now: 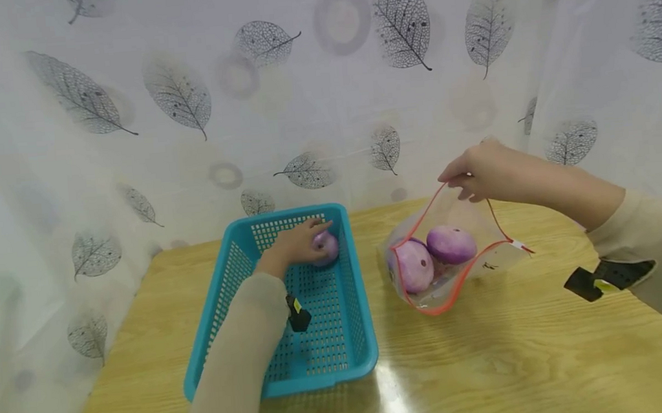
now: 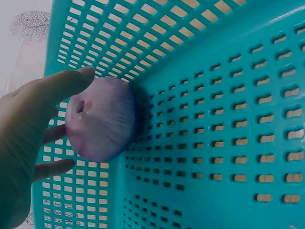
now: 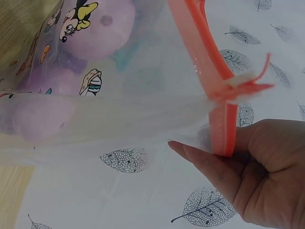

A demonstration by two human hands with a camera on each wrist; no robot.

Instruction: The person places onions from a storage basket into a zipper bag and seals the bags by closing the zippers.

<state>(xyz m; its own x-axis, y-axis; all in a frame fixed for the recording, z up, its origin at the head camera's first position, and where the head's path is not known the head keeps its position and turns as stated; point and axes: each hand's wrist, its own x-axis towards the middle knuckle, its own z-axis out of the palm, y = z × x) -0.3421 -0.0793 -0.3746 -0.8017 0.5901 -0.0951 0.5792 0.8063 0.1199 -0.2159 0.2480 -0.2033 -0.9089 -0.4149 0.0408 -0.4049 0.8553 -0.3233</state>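
Inside the blue-green basket [image 1: 365, 320], my left hand [image 1: 297, 243] is at a purple onion [image 1: 326, 248] in the far right corner. In the left wrist view, the thumb lies along the upper edge of the onion [image 2: 102, 121], with the other fingers spread and fairly straight beside it. My right hand [image 1: 482, 170] pinches the orange-red rim of a clear zip bag [image 1: 501, 259], lifting it so its mouth gapes. Purple onions [image 1: 452, 244] lie in the bag. In the right wrist view, thumb and fingers meet on the zip strip [image 3: 223, 129].
The basket and bag stand side by side on a wooden table [image 1: 530, 359]. Behind them hangs a white sheet [image 1: 323, 110] printed with leaves. Small cartoon prints mark the bag. Each wrist carries a black strap mount [image 1: 605, 277].
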